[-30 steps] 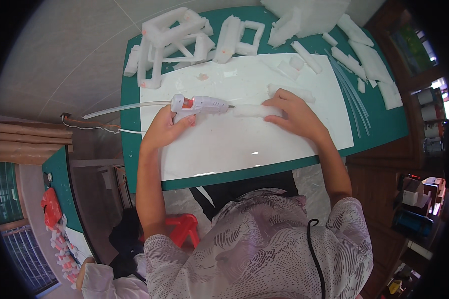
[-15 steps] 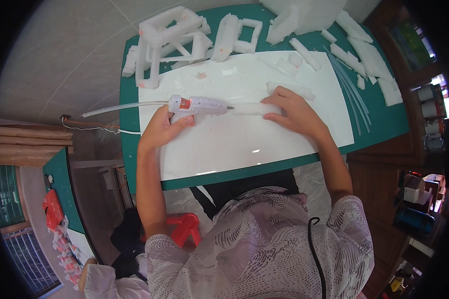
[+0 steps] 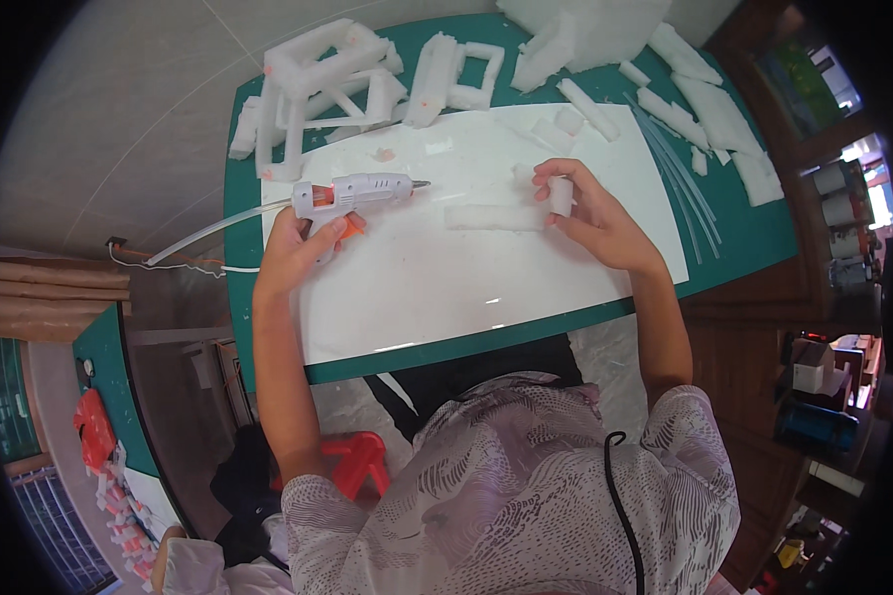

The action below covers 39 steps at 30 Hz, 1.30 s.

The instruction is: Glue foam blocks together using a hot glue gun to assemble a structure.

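My left hand [image 3: 303, 240] is wrapped round the grip of a white hot glue gun [image 3: 367, 187] with an orange trigger. Its nozzle points right, apart from any foam, and a long clear glue stick [image 3: 208, 236] trails out of its back. My right hand [image 3: 602, 218] holds a small white foam piece [image 3: 561, 195] between thumb and fingers, its near end showing and the rest partly hidden. Just below and left of that hand, a white foam strip [image 3: 491, 217] lies flat on the white board [image 3: 417, 288].
Foam frames [image 3: 319, 64] and a foam block [image 3: 437, 84] stand along the table's far edge. Foam offcuts [image 3: 719, 109] and clear glue sticks [image 3: 680, 174] lie at the right on the green mat [image 3: 744, 238]. A red stool [image 3: 357, 464] stands below. Another person's sleeve [image 3: 196, 567] shows lower left.
My left hand has drawn the glue gun up and left, away from the foam strip's end. My right hand has left that strip and now holds a foam piece above the board.
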Motion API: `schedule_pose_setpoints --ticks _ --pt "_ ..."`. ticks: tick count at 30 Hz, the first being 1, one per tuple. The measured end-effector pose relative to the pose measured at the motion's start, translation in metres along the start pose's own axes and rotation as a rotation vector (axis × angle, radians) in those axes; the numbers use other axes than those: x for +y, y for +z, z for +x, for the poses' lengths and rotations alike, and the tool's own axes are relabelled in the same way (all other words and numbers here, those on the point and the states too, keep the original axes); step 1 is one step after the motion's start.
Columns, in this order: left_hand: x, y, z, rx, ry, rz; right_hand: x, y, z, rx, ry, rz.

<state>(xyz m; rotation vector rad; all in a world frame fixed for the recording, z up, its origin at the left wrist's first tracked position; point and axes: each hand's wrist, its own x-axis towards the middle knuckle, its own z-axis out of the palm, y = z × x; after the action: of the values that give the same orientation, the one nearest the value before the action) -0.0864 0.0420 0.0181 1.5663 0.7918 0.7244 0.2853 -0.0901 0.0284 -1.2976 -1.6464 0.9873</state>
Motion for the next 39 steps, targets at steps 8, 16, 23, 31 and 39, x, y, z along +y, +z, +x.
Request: schedule_pose_setpoints --ticks 8,16,23,31,39 --pt "0.003 0.003 0.002 0.008 -0.010 0.018 -0.011 0.003 0.005 -0.018 0.057 0.146" --pt "-0.001 0.003 0.003 -0.011 0.007 0.031 -0.014 0.014 0.014 -0.006 0.202 0.376" --pt "0.003 0.004 0.003 -0.014 -0.021 0.076 -0.016 0.019 0.019 -0.011 0.187 0.239" --pt "0.005 0.005 0.004 -0.002 -0.011 0.070 -0.025 0.030 0.034 -0.080 0.253 -0.051" --pt "0.001 0.003 0.004 0.010 -0.063 0.124 -0.024 0.049 0.051 -0.048 0.077 -0.294"
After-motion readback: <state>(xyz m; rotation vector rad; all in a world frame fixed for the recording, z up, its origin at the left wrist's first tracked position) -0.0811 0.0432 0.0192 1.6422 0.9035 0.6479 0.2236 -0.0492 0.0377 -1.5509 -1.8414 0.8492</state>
